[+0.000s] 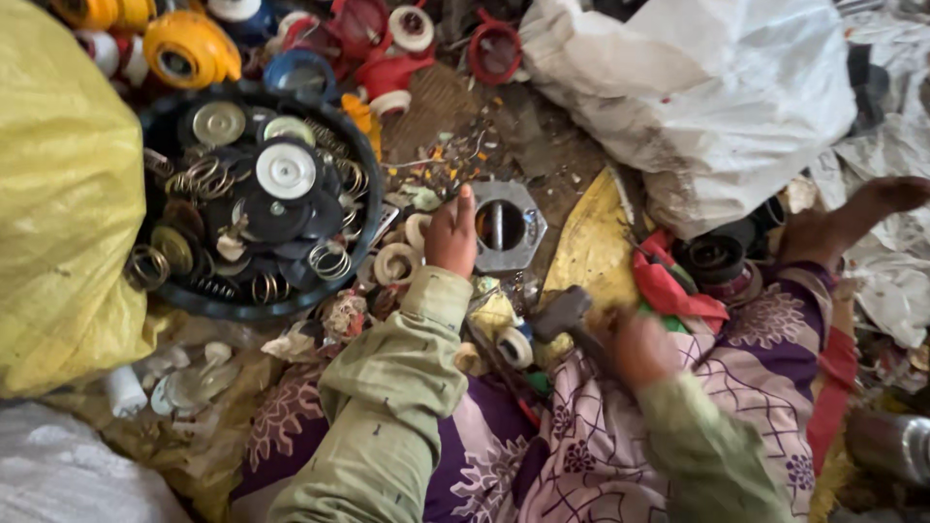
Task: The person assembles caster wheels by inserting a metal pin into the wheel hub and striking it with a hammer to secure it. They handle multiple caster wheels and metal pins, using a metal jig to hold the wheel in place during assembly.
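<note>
Nearest, a lap in patterned purple and pink cloth (620, 436), with olive-green sleeves (387, 387) running up from it on both sides. On the right, the right hand (635, 344), blurred, fingers wrapped tight about the handle of a dark-headed hammer (560, 312), head pointing left and hanging just above the lap's edge. Just left of the hammer head, a small white ring-shaped cap (513, 346) among scraps. Further out, the left hand (452, 235), fingers drawn together and pressed down beside a grey hexagonal metal block (506, 225) with a round hole through its middle, fingertips touching the block's left edge; whether anything is pinched beneath them cannot be told. Just left of that hand, two cream plastic rings (397, 261) on the ground. To the right, a bare foot (843, 223) resting by a red rag (668, 286) and a dark round part (715, 260). Left of the rings, a round black tub (363, 184) filled with wire springs, black discs and white and metal caps. Against the tub's left side, a bulging yellow sack (68, 184). Farther still, a litter of coloured chips, then a heap of red, yellow, blue and white plastic reel pieces (291, 44) along the top, and a large white sack (697, 87) at upper right.
</note>
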